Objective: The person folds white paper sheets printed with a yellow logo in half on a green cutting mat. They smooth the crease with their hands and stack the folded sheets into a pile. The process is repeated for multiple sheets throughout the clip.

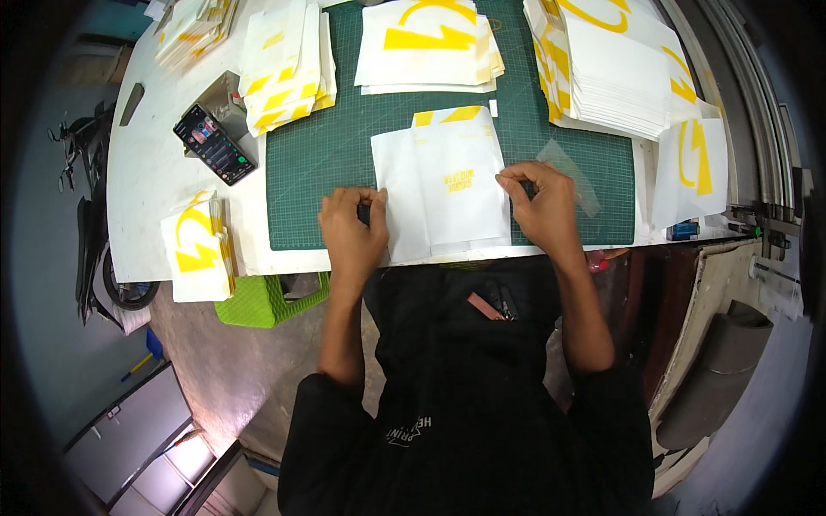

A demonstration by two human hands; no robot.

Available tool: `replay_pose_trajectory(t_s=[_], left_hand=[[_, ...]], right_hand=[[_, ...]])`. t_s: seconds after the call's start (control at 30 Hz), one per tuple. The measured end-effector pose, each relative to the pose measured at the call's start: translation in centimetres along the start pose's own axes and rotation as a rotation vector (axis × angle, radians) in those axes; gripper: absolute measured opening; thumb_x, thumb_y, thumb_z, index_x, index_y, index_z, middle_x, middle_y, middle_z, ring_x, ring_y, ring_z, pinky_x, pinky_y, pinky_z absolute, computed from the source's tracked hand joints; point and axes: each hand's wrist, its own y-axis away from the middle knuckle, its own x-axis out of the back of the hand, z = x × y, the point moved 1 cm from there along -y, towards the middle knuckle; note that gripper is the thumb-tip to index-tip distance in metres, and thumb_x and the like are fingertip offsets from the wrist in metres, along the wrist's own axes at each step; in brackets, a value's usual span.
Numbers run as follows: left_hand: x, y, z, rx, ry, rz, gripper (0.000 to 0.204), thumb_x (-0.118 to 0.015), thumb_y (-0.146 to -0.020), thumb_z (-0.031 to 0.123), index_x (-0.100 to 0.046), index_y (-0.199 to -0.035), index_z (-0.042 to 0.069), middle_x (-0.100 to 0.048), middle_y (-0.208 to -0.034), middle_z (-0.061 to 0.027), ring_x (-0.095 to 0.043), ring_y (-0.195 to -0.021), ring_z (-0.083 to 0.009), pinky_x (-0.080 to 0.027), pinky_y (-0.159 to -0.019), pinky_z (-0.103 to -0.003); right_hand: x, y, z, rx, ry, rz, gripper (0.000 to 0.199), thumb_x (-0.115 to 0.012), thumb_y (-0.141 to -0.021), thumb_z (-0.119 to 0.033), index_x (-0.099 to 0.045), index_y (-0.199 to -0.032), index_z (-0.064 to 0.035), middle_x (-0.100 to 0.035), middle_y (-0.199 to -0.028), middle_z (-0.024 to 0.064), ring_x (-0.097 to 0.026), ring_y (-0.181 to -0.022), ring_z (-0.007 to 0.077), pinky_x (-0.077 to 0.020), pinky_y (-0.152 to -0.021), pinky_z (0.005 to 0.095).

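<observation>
A white paper sheet with yellow print [456, 211] lies in front of me on the green cutting mat [301, 189], its right part folded over. At its left edge, my left hand [353, 228] is closed, thumb and fingertips pinching the paper. My right hand [546, 206] pinches the right edge between thumb and forefinger, the other fingers curled. Just beyond the right hand a clear plastic strip [575, 176] rests on the mat. The near edge of the sheet reaches the table's front edge.
Stacks of printed paper stand at the far middle [422, 69], far right [611, 86] and far left [288, 64]. A smaller stack [196, 249] overhangs the front left edge. A phone [215, 144] leans on a box. A green plastic stool [249, 303] stands below.
</observation>
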Motion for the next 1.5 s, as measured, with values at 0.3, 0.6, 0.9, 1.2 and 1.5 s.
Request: replay_pose_trajectory(t_s=[0.3, 0.6, 0.9, 1.2, 1.5], left_hand=[[0.4, -0.3, -1.1, -0.186, 0.100, -0.026, 0.029, -0.084, -0.082, 0.009, -0.083, -0.110, 0.016, -0.066, -0.111, -0.0099, -0.054, -0.091, -0.0268, -0.045, -0.085, -0.039], [2.5, -3.8, -2.5, -0.366, -0.197, -0.255, 0.059, -0.085, -0.083, 0.044, -0.072, -0.138, 0.025, -0.053, -0.143, -0.0207, -0.049, -0.117, -0.0366, -0.042, -0.098, -0.048], [4.3, -6.6, -0.8, -0.282, -0.376, -0.553, 0.109, -0.093, -0.062, 0.062, -0.050, -0.158, 0.032, -0.033, -0.165, -0.0207, -0.037, -0.141, -0.0451, -0.033, -0.118, -0.055], [4.0, -1.8, -2.8, -0.493, -0.323, -0.459, 0.110, -0.091, -0.062, 0.065, -0.052, -0.157, 0.023, -0.030, -0.170, -0.0204, -0.037, -0.147, -0.0429, -0.030, -0.117, -0.057], [5.6, -2.2, -0.5, -0.409, -0.270, -0.567, 0.111, -0.090, -0.069, 0.062, -0.047, -0.158, 0.012, -0.033, -0.168, -0.0218, -0.033, -0.153, -0.0408, -0.027, -0.121, -0.057]], right_hand=[[0.7, -0.1, 1.2, 0.240, 0.199, -0.095, 0.009, -0.081, -0.083, -0.007, -0.081, -0.092, -0.0095, -0.061, -0.089, 0.0056, -0.058, -0.090, 0.0252, -0.0409, -0.083, 0.0397], [3.1, -2.7, -0.4, 0.255, 0.536, -0.438, 0.047, -0.086, -0.086, -0.026, -0.076, -0.130, -0.0177, -0.057, -0.101, 0.0075, -0.054, -0.101, 0.0248, -0.0375, -0.086, 0.0418], [3.1, -5.8, -1.6, 0.163, 0.643, -0.599, 0.078, -0.089, -0.081, -0.037, -0.060, -0.150, -0.0165, -0.056, -0.105, 0.0121, -0.054, -0.103, 0.0285, -0.0399, -0.097, 0.0429], [3.4, -0.9, 1.2, 0.496, 0.487, -0.456, 0.066, -0.088, -0.081, -0.035, -0.068, -0.139, -0.0123, -0.057, -0.123, 0.0126, -0.050, -0.121, 0.0298, -0.0369, -0.106, 0.0466], [6.1, -1.1, -1.8, 0.386, 0.462, -0.585, 0.093, -0.092, -0.073, -0.051, -0.058, -0.149, -0.0089, -0.057, -0.135, 0.0173, -0.049, -0.131, 0.0338, -0.0381, -0.112, 0.0520]])
